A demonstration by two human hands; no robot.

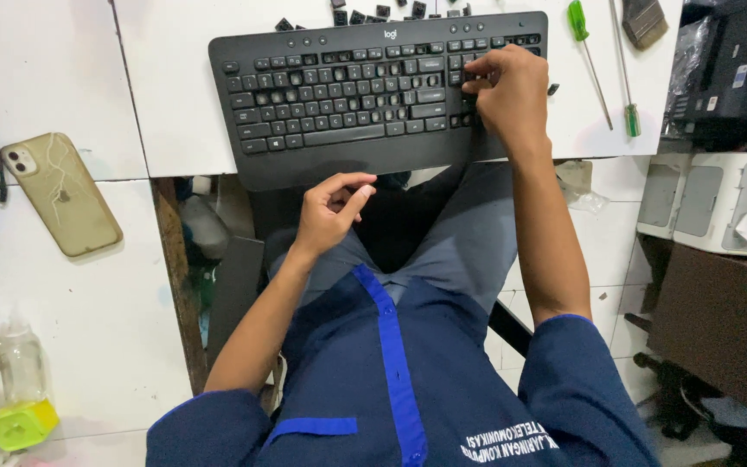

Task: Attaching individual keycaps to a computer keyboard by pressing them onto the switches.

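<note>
Keyboard (347,95), black, rigid and probably light, is lying flat; right hand (507,91) is pressing curled fingers onto its keypad keycaps, seemingly small, fragile clip-ons; left hand (330,212) is hovering half-curled, empty.

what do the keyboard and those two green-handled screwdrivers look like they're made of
Keyboard: probably matte black plastic, dull even surface with moulded keys. Screwdrivers: translucent green handles, likely plastic, and thin grey shafts with a faint sheen, apparently metal. The right hand rests on the keyboard's right end.

White tabletop (62,86) w/ seams, tiled floor (603,251) below.
</note>
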